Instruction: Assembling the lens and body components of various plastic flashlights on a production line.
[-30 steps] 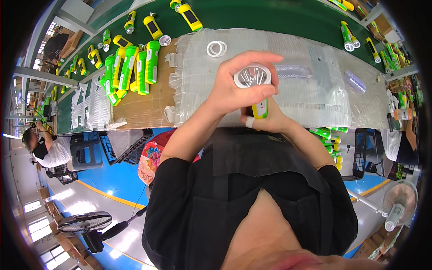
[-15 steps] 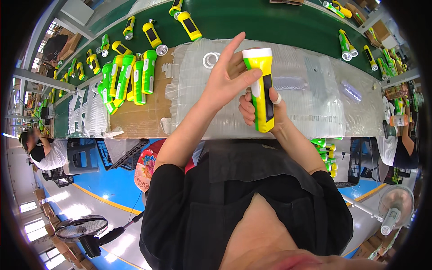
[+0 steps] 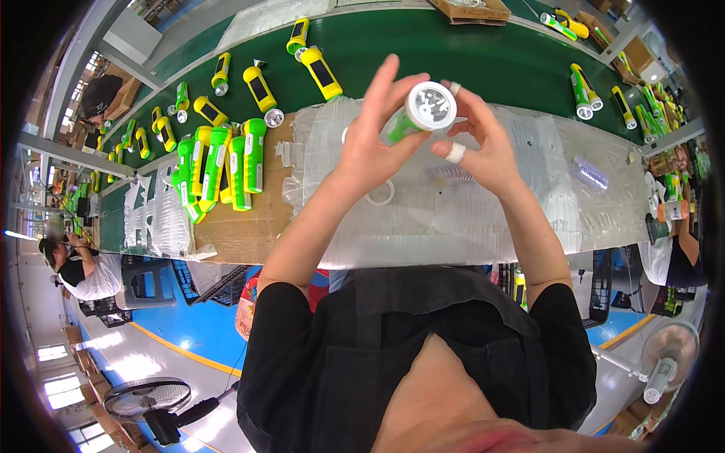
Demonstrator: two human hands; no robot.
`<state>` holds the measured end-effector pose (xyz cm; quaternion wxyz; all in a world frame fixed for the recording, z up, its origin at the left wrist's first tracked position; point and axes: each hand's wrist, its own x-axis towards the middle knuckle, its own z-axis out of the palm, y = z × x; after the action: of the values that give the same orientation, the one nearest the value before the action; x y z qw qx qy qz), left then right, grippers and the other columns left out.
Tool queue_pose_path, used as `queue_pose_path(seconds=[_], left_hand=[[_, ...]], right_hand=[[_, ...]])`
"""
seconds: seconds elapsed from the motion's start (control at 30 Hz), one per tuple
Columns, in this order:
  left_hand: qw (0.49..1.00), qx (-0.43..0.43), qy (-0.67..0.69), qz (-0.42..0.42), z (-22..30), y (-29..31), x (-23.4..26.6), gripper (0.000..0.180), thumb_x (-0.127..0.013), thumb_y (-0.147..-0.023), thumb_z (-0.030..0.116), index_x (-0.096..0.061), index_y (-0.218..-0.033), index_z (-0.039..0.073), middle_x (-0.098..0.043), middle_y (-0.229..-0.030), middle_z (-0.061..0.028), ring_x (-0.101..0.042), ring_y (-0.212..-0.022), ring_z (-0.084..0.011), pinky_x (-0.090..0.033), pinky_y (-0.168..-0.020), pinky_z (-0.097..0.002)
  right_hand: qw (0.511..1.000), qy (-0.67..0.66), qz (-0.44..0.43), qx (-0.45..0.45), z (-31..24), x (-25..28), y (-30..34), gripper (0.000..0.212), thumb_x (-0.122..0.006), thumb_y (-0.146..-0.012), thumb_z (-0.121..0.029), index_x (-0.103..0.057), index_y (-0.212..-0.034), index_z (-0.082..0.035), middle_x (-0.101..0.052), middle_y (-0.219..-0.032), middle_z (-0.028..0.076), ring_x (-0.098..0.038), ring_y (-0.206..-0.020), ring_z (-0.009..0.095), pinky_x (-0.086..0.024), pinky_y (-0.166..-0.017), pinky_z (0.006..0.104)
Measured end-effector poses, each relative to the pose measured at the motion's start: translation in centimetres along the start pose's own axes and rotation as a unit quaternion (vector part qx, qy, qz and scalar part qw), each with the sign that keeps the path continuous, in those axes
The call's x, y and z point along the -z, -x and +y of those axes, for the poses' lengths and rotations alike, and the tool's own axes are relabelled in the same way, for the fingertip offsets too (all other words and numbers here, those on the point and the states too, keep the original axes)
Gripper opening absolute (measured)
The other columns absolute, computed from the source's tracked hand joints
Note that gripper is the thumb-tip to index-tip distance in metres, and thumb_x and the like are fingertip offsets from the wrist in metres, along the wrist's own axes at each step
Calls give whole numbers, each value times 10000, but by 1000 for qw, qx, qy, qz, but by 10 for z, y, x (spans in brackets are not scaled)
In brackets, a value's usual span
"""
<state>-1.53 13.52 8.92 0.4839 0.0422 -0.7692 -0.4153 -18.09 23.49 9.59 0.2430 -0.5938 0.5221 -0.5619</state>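
Above the plastic-covered table [image 3: 529, 226], in front of your chest, a flashlight [image 3: 432, 106] is raised between your two hands, its round clear lens and white rim turned up toward your face. A strip of its green body slants down and leftward behind the rim; the rest is hidden by your fingers.

Your left hand [image 3: 368, 151] grasps that body from the left, thumb on the near side, with one finger pointing up and away. Your right hand [image 3: 491, 147] stands just to the right of the lens, fingers curved and thumb apart, not closed on anything. White tape wraps its thumb and one finger; whether that fingertip touches the rim, you cannot tell from here.

The flashlight looks to be stiff, smooth plastic, likely light enough for one hand, perhaps a little slippery. The clear lens seems the part most easily scratched or smudged, so the narrower body below the flared head is the safer hold, with fingertips only at the rim.

Below your left hand, a white ring [image 3: 393, 192] lies on the table. Farther left, well apart from both hands, a pile of green and yellow flashlights [image 3: 217, 162] rests on brown cardboard [image 3: 260, 223].
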Motion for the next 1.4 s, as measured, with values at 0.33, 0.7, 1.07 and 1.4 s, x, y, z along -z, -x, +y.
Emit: queue_pose_path(seconds=[0.33, 0.7, 1.07, 1.4], left_hand=[[908, 20, -413, 59, -104, -14, 71, 569, -769, -817, 312, -570, -1326, 154, -543, -1299, -201, -564, -1150, -369, -486, -938, -404], [855, 303, -415, -61, -177, -20, 109, 480, -716, -816, 436, -615, -1234, 222, -592, -977, -183, -627, -910, -319, -520, -833, -388], [956, 127, -76, -254, -11, 42, -10, 486, -783, -784, 130, -612, -1238, 125, -627, -1115, -81, -612, -892, -173, -489, -677, -271], [763, 443, 470, -18, -10, 43, -47, 846, -282, -937, 714, -432, -1373, 4, -596, -1254, -214, -585, -1159, -316, -472, -986, -432]], right_hand=[[971, 176, 125, 106, 78, 35, -77, 547, -784, -769, -101, -554, -1259, -18, -628, -1232, 111, -647, -1079, 220, -543, -892, 332], [831, 531, 160, 42, 169, 94, -88, 358, -693, -834, -249, -624, -1145, -88, -599, -1215, 140, -601, -1050, 337, -503, -872, 426], [909, -315, 79, -263, 49, -8, -9, 520, -561, -952, -449, -535, -1216, -1, -657, -1004, 114, -653, -918, 217, -515, -869, 348], [906, -343, -107, -225, 7, -33, 82, 628, -598, -882, -564, -460, -1242, -68, -593, -855, 106, -595, -727, 192, -480, -684, 319]])
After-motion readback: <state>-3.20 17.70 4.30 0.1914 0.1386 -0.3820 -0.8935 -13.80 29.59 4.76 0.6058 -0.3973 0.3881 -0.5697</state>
